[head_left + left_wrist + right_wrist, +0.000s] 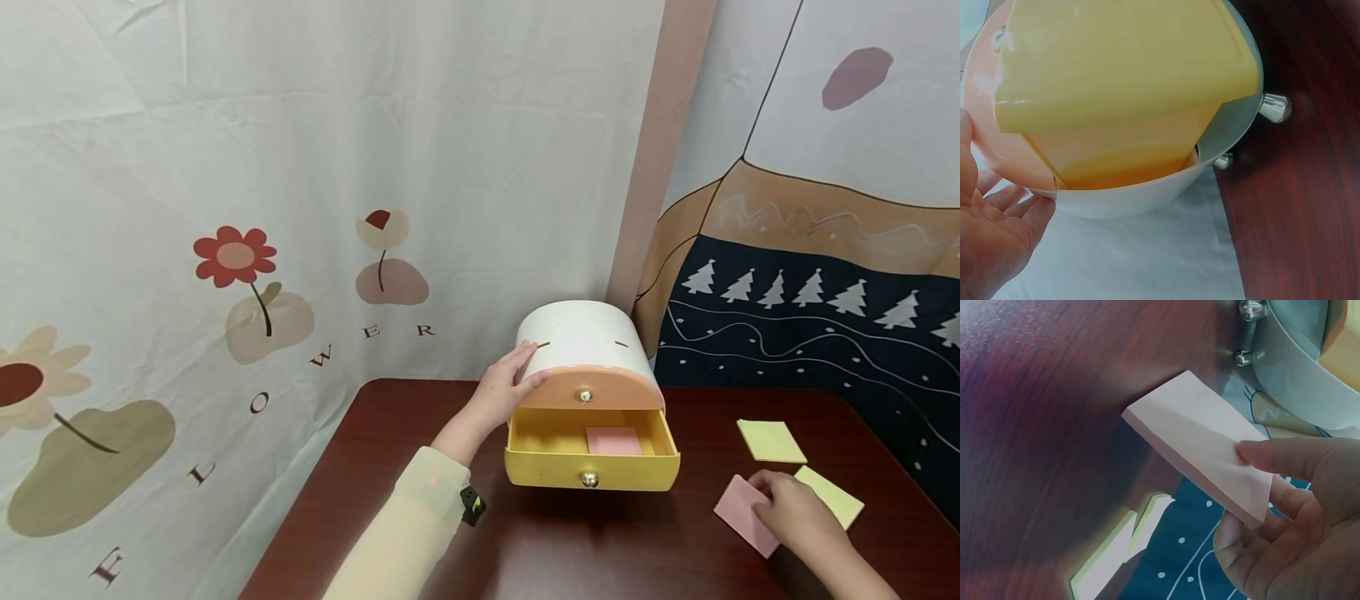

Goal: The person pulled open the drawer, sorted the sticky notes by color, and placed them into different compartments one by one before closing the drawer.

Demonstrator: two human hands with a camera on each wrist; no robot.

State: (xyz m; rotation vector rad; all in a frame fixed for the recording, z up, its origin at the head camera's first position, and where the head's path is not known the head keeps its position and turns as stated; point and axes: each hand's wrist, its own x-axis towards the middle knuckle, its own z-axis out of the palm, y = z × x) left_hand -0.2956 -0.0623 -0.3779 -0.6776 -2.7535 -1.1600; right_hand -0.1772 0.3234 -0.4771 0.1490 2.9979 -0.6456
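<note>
A small two-drawer organizer with a white rounded top (577,329) stands on the table. Its peach upper drawer (555,388) is closed, while the yellow lower drawer (540,468) is pulled out with a pink sticky note pad (613,441) lying inside. My left hand (498,392) rests against the organizer's left side, fingers extended, the thumb by the peach front. To the right, my right hand (798,508) pinches another pink sticky note pad (1197,437) between thumb and fingers. That pad is tilted in the right wrist view.
Two yellow sticky note pads, a farther one (772,442) and a nearer one (831,493), lie on the dark wooden table (585,554) around my right hand. A flower-printed curtain (480,167) hangs behind, and a navy tree-patterned cloth (795,333) at the right.
</note>
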